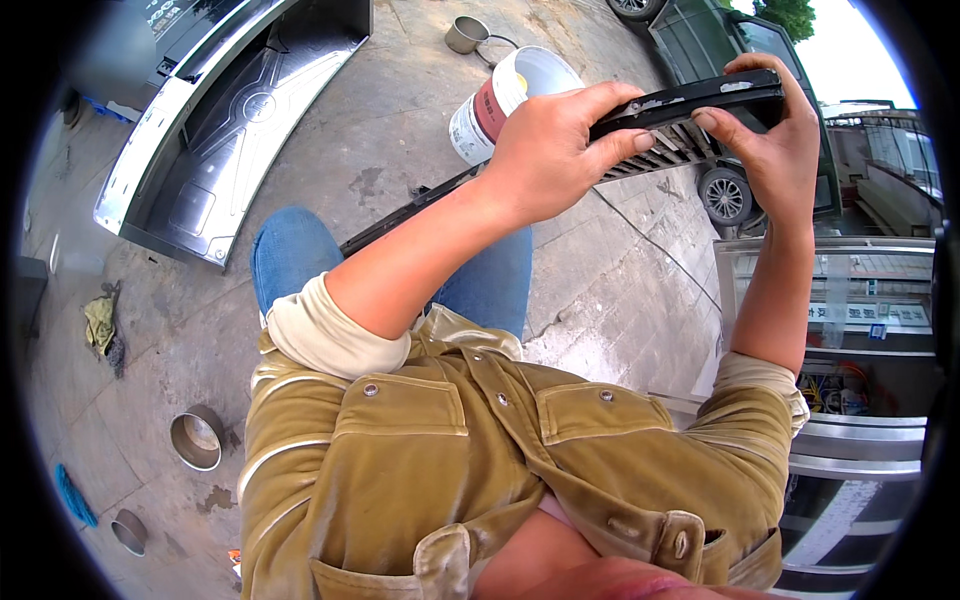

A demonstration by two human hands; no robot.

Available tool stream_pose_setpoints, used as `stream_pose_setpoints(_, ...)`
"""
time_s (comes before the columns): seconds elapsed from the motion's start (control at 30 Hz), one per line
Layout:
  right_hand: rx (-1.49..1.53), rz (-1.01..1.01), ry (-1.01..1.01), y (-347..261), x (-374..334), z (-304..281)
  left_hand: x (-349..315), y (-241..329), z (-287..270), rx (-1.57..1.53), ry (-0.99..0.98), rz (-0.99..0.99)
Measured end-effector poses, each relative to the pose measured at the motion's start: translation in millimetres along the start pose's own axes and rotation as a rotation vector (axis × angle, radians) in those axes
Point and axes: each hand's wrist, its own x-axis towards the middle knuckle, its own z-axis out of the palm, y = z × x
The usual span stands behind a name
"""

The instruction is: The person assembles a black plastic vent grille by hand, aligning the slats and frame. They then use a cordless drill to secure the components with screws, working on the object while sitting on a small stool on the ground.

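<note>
Raised in front of me is a long black panel with a thick edge (690,98) and a row of slats under it. Pale scuffed patches show along that edge. My left hand (550,145) is closed round it, thumb on the near side and fingers over the top. At the far right end, my right hand (775,135) grips the same panel, with the thumb pressing the near face and fingers over the top. The panel's lower left part slants down behind my left forearm toward my knees, and the arm hides part of it.
A large shiny metal housing (185,215) lies at the left. Beyond my left hand stands a white bucket (462,138), with a metal pot (466,37) farther off. Metal bowls (196,437) and a yellowish cloth (99,323) lie left. A green vehicle (700,45) and metal cabinet (845,352) are right.
</note>
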Motion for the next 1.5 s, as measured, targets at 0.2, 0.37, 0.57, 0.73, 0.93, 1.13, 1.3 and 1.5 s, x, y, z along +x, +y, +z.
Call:
stream_pose_setpoints(0.2, 0.075, 0.001, -0.041, 2.1, -1.7, -0.7, 2.1, 6.4, 0.3, 0.065, -0.007, 0.031)
stream_pose_setpoints(0.37, 0.043, 0.025, -0.027, 1.6, -7.2, -6.7, -2.4, 4.1, 11.9, 0.142, 0.112, 0.119)
stream_pose_setpoints(0.57, 0.131, 0.033, 0.056, -7.9, -6.1, 11.1, 4.1, -7.2, 10.3, 0.206, 0.216, 0.222)
stream_pose_setpoints(0.73, 0.256, -0.087, 0.001, 2.1, 7.1, -6.6, 5.7, -0.6, -2.8, 0.065, 0.180, 0.144)
stream_pose_setpoints(0.93, 0.246, -0.049, -0.072, 33.2, -18.8, -35.5, -5.0, 9.8, -36.6, -0.008, 0.152, 0.091)
stream_pose_setpoints(1.13, 0.376, -0.117, -0.008, 50.6, -27.2, -15.8, -16.8, 12.8, -58.6, -0.123, 0.156, 0.076)
stream_pose_setpoints(1.3, 0.337, -0.206, 0.096, 57.3, -23.8, 1.0, -7.9, 13.8, -68.8, -0.127, 0.171, 0.105)
stream_pose_setpoints(1.5, 1.218, 0.074, 0.164, 68.2, -30.3, 42.0, 0.7, 7.4, -65.6, -0.108, 0.120, 0.063)
